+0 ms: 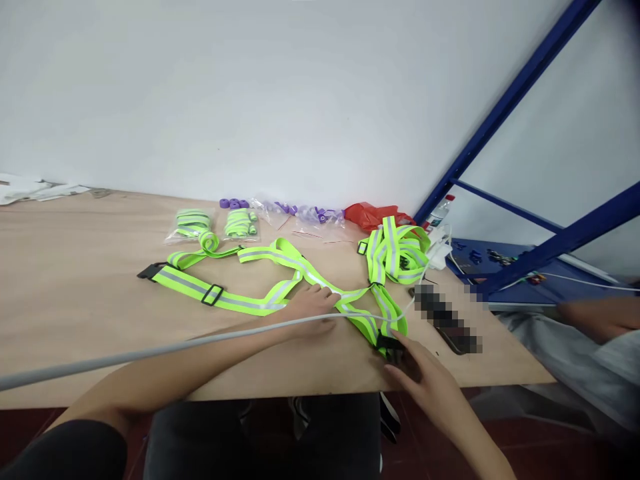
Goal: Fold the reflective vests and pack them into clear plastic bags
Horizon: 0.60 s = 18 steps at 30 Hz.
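A neon yellow-green reflective strap harness [250, 297] with grey stripes and black buckles lies spread across the wooden table [75, 320]. My left hand [311, 305] rests palm down on the straps near their crossing, fingers stretched out. My right hand [423, 377] is at the table's front edge, fingers curled around a black buckle [389, 345] at the harness end. A second harness [397, 252] lies bunched further back on the right.
Two bagged folded straps [193, 223] [241, 223], purple parts [234, 203], clear bags and a red bag [373, 215] line the wall. A grey cable [150, 350] crosses my left arm. A blurred phone [447, 317], a blue steel frame [505, 107] and another person's arm [600, 317] are on the right.
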### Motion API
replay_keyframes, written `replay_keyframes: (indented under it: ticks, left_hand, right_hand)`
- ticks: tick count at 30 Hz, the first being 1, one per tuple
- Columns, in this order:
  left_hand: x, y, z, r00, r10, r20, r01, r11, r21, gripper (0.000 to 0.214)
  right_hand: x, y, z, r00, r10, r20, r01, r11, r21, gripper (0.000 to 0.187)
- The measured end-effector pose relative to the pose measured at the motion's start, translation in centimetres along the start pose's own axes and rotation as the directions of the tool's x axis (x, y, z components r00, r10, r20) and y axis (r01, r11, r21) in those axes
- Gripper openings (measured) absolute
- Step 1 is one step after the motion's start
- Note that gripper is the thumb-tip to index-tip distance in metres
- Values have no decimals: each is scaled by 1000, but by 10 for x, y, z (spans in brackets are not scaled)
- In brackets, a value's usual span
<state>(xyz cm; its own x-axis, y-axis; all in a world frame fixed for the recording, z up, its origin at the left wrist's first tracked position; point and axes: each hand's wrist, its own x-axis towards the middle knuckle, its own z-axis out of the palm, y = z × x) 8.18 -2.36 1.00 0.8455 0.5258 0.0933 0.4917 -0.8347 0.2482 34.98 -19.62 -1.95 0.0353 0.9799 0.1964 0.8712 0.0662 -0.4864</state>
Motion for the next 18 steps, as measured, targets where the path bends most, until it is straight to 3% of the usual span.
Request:
replay_keyframes:
  ticks: [6,12,16,18]
  left_hand:
    - [7,-10,10,991,-120,-55,111,983,-143,42]
    - [6,-8,-5,960,-166,-225,72,924,-375,17]
    - [8,-4,-20,920,-197,-338,18,884,-467,11]
    - [8,-5,-27,901,-217,-376,3,869,-496,9]
  right_hand:
    - [10,-12,-4,988,158,3,-157,986,55,64]
    - [19,-22,9,996,85,-5,-84,989,121,53]
    - [26,-24,29,984,51,-172,-36,995,90,41]
    - [33,-19,36,944,45,-327,-43,999,12,38]
